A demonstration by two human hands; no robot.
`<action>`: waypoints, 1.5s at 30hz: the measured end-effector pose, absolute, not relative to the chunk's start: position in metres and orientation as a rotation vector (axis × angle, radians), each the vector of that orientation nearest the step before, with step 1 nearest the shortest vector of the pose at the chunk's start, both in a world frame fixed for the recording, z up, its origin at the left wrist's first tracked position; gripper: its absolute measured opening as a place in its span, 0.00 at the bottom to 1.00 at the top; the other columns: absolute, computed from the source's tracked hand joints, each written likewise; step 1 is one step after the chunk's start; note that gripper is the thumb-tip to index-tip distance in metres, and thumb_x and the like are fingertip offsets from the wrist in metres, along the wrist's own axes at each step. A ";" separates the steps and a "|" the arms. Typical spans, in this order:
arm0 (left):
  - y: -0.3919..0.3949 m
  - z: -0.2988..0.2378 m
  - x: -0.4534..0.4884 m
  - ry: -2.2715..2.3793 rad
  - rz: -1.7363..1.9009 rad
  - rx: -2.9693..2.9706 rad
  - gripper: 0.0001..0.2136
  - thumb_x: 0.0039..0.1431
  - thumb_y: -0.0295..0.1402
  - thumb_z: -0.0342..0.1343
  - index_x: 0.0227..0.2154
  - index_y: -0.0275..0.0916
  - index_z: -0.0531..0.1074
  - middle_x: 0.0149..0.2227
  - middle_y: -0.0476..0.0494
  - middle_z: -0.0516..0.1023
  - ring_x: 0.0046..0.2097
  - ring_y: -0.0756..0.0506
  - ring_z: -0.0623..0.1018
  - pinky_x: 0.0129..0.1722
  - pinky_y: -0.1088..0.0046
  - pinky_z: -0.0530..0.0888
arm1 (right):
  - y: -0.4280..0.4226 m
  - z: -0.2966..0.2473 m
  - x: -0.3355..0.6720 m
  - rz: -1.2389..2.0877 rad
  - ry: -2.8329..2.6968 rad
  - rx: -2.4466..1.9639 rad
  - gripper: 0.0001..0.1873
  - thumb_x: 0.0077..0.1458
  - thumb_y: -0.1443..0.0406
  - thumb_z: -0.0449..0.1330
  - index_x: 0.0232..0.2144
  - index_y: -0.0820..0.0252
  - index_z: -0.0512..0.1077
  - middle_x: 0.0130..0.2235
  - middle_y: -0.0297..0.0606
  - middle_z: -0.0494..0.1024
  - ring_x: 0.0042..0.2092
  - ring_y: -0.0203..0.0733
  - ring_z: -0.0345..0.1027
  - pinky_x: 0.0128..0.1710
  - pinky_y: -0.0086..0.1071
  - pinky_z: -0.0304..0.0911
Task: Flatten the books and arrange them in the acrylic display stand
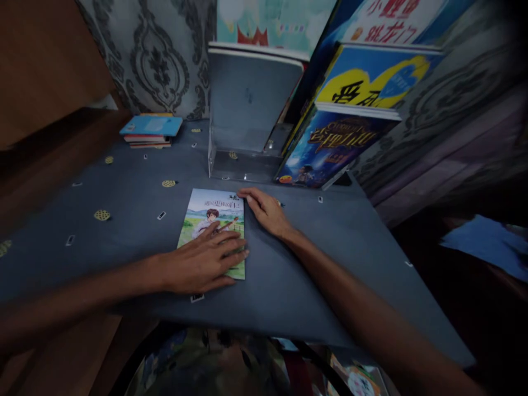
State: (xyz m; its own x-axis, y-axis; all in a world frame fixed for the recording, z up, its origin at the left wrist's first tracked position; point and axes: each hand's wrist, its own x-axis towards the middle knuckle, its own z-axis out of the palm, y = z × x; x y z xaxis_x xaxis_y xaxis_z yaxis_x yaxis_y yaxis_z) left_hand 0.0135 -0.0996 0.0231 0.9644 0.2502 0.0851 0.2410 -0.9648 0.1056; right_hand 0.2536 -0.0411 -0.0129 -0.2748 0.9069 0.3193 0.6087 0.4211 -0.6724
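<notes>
A thin book (196,214) with an illustrated cover of a figure playing a guitar lies closed on the grey patterned tablecloth (136,242). Flat across the lower half of its cover rests my left hand (208,258), fingers spread. My right hand (266,210) is at the book's upper right corner, its fingertips touching the edge there. Its fingers are stretched out and lie together, with the thumb beneath partly in view. Part of the cover is hidden under my left hand.
Behind the book stands a clear acrylic book stand (243,165) holding a grey-backed book (251,99). To its right, several upright books (338,143) lean in tiers. A small stack of books (152,129) lies at the back left. The table's right edge slants toward me.
</notes>
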 end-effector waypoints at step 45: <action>0.047 0.001 -0.043 1.047 0.435 2.758 0.19 0.69 0.32 0.44 0.58 0.35 0.70 0.61 0.34 0.72 0.61 0.40 0.72 0.61 0.59 0.68 | -0.037 -0.015 0.238 0.239 -2.244 -1.200 0.17 0.64 0.63 0.53 0.52 0.56 0.74 0.53 0.47 0.79 0.61 0.57 0.66 0.60 0.59 0.61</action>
State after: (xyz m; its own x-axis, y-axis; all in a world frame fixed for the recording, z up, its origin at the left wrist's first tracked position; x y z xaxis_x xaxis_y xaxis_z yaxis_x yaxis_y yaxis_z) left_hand -0.0428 0.0473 0.0011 0.7129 0.6683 0.2122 0.6219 -0.7425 0.2489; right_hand 0.2383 -0.0366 -0.0149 -0.4293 0.8073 0.4050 0.7040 0.5800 -0.4099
